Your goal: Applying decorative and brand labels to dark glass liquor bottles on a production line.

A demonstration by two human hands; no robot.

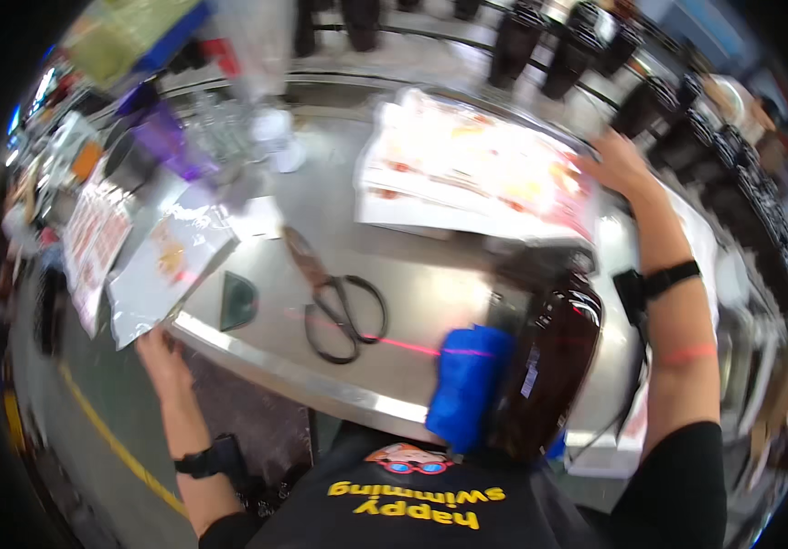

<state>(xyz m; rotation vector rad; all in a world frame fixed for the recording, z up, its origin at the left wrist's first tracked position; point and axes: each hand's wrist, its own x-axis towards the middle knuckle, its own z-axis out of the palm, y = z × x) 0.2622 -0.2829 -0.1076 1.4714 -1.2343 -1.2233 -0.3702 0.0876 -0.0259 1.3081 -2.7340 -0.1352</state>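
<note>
My right hand [621, 166] reaches to the far right edge of a stack of glossy printed sheets [467, 174], fingers apart, the thumb side touching the edge. The motion blurs its fingertips. By the table's left front edge my left hand [167, 368] is low, its fingers apart, close under a clear plastic bag with a printed sheet [170, 261]. Whether it touches the bag is hard to tell. Black-handled scissors [343, 316] lie on the metal table between my hands. A dark brown bottle [549, 366] lies at the near right, beside a blue wrapped bundle [469, 384].
The metal table [412, 274] has a raised front edge. Dark bottles [577, 50] line a conveyor beyond it. A white container [277, 139], a purple packet [160, 137] and a reddish printed sheet [96, 242] crowd the left. A small dark green piece [238, 300] lies near the scissors. A red light line crosses the table.
</note>
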